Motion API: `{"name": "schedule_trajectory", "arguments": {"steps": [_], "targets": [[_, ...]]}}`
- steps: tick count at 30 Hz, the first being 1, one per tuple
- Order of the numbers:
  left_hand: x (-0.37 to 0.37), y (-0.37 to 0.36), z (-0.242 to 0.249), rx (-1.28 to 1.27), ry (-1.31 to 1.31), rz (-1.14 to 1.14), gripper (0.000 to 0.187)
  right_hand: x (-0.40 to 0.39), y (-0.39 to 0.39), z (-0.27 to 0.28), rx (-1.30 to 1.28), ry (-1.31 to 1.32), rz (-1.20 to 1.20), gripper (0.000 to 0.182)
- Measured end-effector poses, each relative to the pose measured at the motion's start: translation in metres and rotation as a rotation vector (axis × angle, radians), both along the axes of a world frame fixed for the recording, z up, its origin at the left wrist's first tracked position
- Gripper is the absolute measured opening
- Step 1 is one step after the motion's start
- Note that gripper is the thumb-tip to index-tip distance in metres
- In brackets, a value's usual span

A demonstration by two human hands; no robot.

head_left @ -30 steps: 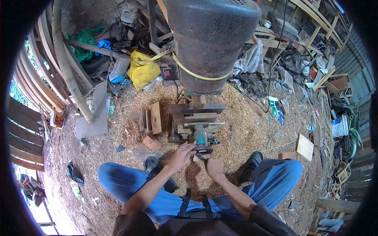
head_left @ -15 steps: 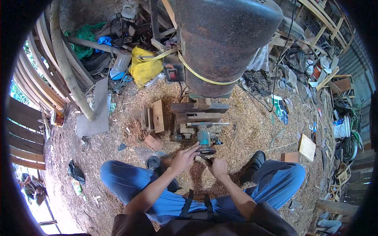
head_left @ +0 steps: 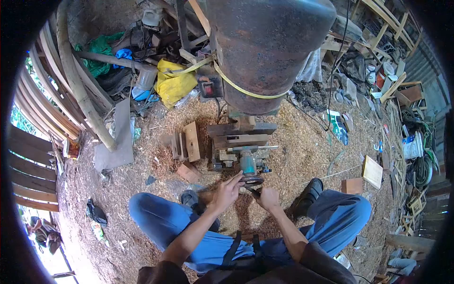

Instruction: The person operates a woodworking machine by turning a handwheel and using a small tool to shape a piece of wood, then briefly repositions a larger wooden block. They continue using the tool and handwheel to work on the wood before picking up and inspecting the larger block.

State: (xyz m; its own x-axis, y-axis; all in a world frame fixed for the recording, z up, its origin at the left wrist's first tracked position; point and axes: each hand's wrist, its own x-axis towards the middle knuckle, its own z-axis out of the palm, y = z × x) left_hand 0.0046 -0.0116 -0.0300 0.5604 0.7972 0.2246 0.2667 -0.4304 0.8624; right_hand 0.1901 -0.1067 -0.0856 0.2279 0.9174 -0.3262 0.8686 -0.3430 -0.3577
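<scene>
A dark handwheel (head_left: 251,181) sits at the near end of a machine's green cylindrical part (head_left: 248,164). My left hand (head_left: 228,193) touches the wheel's left edge with its fingers stretched forward. Closed round a dark handle (head_left: 255,192) at the wheel's near side is my right hand (head_left: 268,199). Beyond the green part are the wooden jaws (head_left: 241,140) of the machine, with a metal bar across them. The large rusty machine housing (head_left: 269,52) rises above, with a yellow strap around it.
Wooden blocks (head_left: 191,142) lie left of the machine on the shavings-covered floor. A yellow bag (head_left: 175,85) and a grey board (head_left: 115,142) are farther left. Right of my foot are a brown block (head_left: 352,185) and a pale block (head_left: 372,171). A black cable (head_left: 329,94) hangs at the right.
The view has shifted slightly, so the lower scene appears a little farther right. Both hands keep their places at the handwheel and handle.
</scene>
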Motion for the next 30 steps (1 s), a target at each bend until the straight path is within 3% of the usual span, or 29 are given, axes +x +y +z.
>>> {"name": "schedule_trajectory", "arguments": {"steps": [4,7,9,11,13,17,23,30], "targets": [[0.003,-0.002,-0.006,-0.052,-0.002,-0.004,0.037,0.009,0.003,0.008,-0.013,-0.007,0.017,0.035],[0.023,0.001,-0.016,-0.114,-0.174,-0.012,0.051,0.023,0.005,0.017,0.025,0.007,-0.048,0.039],[0.025,-0.003,-0.001,-0.048,0.023,-0.03,0.052,0.025,-0.005,0.012,0.009,-0.059,-0.081,0.039],[0.028,-0.003,-0.002,-0.118,-0.044,-0.048,0.052,0.031,-0.011,-0.017,-0.002,-0.128,-0.081,0.037],[0.023,0.003,-0.015,0.034,0.053,-0.091,0.054,0.033,-0.01,-0.029,0.034,-0.132,-0.046,0.032],[0.019,0.002,-0.008,-0.057,0.012,-0.089,0.045,0.025,-0.009,-0.02,0.089,-0.037,-0.049,0.033],[0.016,0.006,-0.006,0.023,0.084,-0.095,0.057,0.023,-0.011,-0.027,0.096,-0.019,-0.096,0.031],[0.001,0.014,-0.009,0.061,0.088,-0.145,0.053,-0.002,-0.006,-0.003,0.017,0.011,-0.181,0.029]]}}
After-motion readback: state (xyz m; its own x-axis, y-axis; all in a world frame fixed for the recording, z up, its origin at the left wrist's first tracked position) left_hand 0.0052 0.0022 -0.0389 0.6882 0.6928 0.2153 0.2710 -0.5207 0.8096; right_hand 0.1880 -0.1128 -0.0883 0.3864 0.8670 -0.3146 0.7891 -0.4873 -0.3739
